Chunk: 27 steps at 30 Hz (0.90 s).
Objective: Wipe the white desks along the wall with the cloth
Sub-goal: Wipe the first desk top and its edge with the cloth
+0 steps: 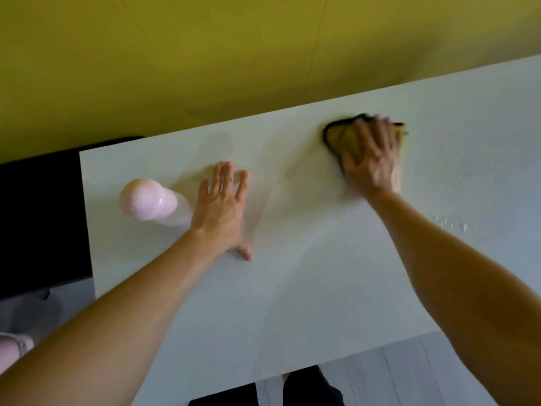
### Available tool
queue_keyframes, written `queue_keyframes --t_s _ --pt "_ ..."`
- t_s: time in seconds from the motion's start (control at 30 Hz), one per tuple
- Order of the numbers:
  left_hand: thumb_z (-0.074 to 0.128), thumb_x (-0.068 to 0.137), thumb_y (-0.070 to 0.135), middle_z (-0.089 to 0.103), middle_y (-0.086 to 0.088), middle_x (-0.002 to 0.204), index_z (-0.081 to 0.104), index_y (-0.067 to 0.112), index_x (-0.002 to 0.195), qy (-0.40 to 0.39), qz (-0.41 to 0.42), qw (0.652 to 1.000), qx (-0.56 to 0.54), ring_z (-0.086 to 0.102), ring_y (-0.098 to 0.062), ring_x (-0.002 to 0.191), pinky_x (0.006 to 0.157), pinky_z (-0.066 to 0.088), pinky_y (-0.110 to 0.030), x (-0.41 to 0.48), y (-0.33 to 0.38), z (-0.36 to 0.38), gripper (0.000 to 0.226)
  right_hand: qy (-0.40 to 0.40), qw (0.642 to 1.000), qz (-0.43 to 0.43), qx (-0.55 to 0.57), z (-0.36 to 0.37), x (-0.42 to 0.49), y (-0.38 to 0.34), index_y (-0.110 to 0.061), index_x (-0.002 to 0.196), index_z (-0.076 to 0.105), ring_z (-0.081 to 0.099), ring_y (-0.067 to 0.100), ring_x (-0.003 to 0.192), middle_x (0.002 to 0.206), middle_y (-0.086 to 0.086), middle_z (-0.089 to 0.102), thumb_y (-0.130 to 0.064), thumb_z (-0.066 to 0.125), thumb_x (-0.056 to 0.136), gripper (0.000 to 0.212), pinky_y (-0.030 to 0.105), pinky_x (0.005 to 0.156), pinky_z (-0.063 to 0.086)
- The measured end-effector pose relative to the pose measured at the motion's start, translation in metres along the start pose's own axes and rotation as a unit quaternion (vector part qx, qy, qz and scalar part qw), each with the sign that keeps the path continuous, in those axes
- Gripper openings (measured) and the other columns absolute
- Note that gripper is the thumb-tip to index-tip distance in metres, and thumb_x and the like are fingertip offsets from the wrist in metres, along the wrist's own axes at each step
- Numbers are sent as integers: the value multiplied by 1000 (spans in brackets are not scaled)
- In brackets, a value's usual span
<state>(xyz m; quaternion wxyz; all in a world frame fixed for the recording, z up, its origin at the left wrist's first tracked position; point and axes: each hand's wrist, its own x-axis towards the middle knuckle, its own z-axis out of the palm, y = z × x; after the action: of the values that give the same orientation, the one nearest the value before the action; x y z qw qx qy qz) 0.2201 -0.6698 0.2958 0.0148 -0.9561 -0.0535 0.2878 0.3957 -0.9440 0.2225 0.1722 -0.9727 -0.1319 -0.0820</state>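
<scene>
Pressing flat rather than clenching, the right hand [371,153] lies on top of the cloth [341,137] with its fingers spread and fairly straight. Motion blur hides whether any fingertip hooks the far edge. The cloth is olive-yellow with a dark border and sits in the upper right of the frame, on the white desk [292,303] near its back edge, just in front of the yellow wall [205,54].

Left of centre, the left hand [219,206] rests palm down on the desk with its fingers straight and slightly fanned. It holds nothing and seems to be steadying the person. Just to its left stands a pale pink bottle [146,200] with a rounded cap, close to the hand; I cannot tell whether they touch.

The wiping looks to be in progress on this desk, not finished. Faint dull streaks in the middle of the frame, between the two hands, suggest that band has been passed over. At the right of the frame, beside the right forearm, a patch of small raised specks or droplets [453,222] remains on the surface. The near edge and the spot under the bottle also look untouched. No other desk is in view, so how many remain cannot be told.
</scene>
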Motion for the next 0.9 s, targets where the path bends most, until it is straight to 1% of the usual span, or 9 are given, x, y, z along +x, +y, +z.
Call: queue_keyframes --t_s 0.07,0.23,0.33,0.4,0.47,0.57,0.67,0.77,0.9 --pt "91 44 84 -25 -24 175 -21 13 169 5 9 1000 -4 -14 -42 166 135 13 -56 -4 -3 -2 182 -18 994 106 -18 8 5 -27 -30 168 41 16 37 167 179 14 23 -69 50 97 82 62 134 8" --pt "99 43 74 26 -19 162 19 8 165 61 -35 997 -27 35 -37 150 125 34 -44 3 1 -26 160 -103 963 -245 51 33 -42 -144 -24 160 54 21 33 167 177 10 31 -65 61 100 74 60 133 15" --pt "98 41 76 2 -27 174 0 9 170 46 -76 995 -35 7 -46 164 134 18 -55 20 -6 -34 175 -117 946 -298 43 25 -22 -107 -25 165 47 19 29 168 178 7 28 -62 60 101 74 59 133 18" --pt "98 42 77 -17 -24 177 -11 13 171 15 -75 995 -62 -9 -44 166 135 11 -58 27 -13 -31 181 -74 972 -222 20 18 -1 -50 -22 163 49 23 34 166 176 12 31 -61 60 102 74 62 131 22" --pt "97 42 79 -19 -21 178 -12 15 171 15 -71 994 -78 -10 -41 167 135 11 -56 26 -18 -27 181 -26 999 -25 -15 5 20 3 -24 165 46 22 35 166 177 12 29 -64 56 101 77 63 131 20" --pt "94 41 84 -21 -15 179 -13 22 172 30 -67 993 -90 -13 -34 168 136 8 -50 25 -26 -20 180 26 981 188 -47 11 32 -21 -24 167 41 20 32 166 179 10 26 -64 51 96 82 62 132 13" --pt "92 38 86 -18 -11 181 -10 24 173 38 -75 991 -103 -13 -29 168 136 7 -47 25 -28 -18 180 5 1000 -4 8 44 18 -134 -16 162 51 26 35 164 175 13 33 -54 55 101 72 57 134 13" --pt "93 36 85 -3 -11 182 -5 13 173 35 -98 988 -112 -6 -28 169 137 7 -44 25 -22 -20 183 -76 968 -228 71 64 4 -201 -18 157 57 28 34 164 174 11 38 -45 61 102 61 55 134 15" --pt "92 37 86 -17 -9 181 -14 11 171 34 -92 989 -110 -11 -27 169 137 5 -45 27 -24 -17 187 -87 968 -234 27 43 43 -108 -25 156 57 32 36 161 169 10 44 -50 61 100 62 60 131 20"
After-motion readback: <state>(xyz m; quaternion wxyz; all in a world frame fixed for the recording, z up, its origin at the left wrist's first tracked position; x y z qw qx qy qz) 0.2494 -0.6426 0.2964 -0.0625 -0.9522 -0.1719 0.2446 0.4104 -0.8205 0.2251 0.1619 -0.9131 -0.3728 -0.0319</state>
